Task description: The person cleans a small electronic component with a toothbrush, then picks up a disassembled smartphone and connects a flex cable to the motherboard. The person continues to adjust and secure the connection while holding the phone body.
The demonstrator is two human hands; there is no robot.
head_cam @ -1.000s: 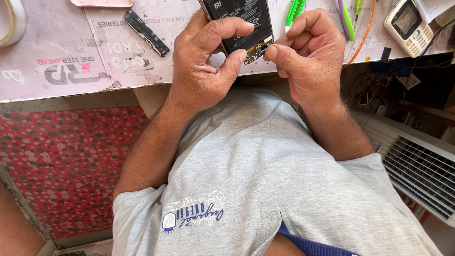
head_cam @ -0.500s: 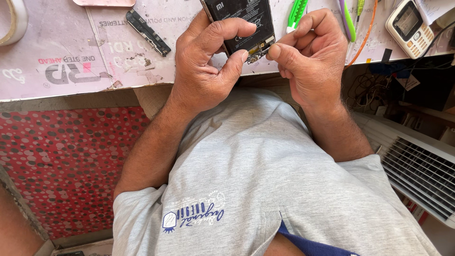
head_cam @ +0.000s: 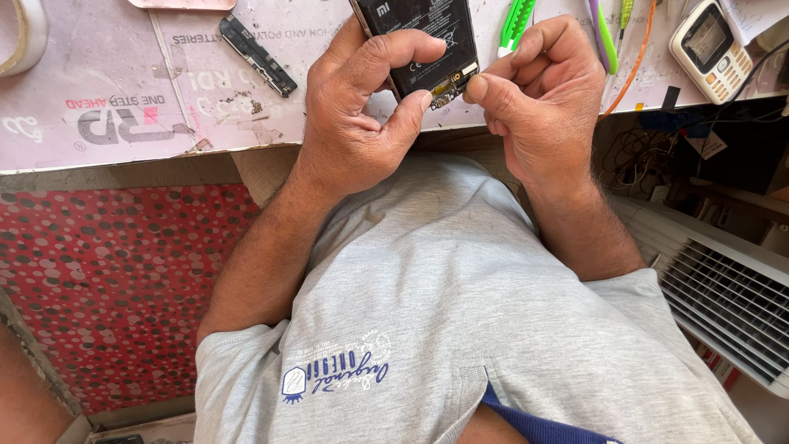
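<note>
While the opened phone (head_cam: 423,41) sits between your two hands at the near edge of the worktop (head_cam: 99,99), treat it as a light, stiff slab that is fragile where it matters: with the back cover off, the black battery and a strip of small board parts at the near end lie bare. Judging by that, the safe hold is on the long side edges of the frame, never on the exposed parts or the battery face, and the smooth frame could slip if pinched loosely.

Your left hand (head_cam: 357,123) is curled shut around the phone, thumb under the near end and forefinger hooked over the battery face. Your right hand (head_cam: 538,103) is closed almost into a fist, thumb tip pressed at the phone's near right corner beside the bare board strip; whether it pinches some small part there, you cannot tell from this view.

Beyond the hands, a loose black strip part (head_cam: 257,55) lies on the worktop to the left, a green-handled tool (head_cam: 516,23) just right of the phone, and a small keypad handset (head_cam: 711,49) well apart at the far right.
</note>
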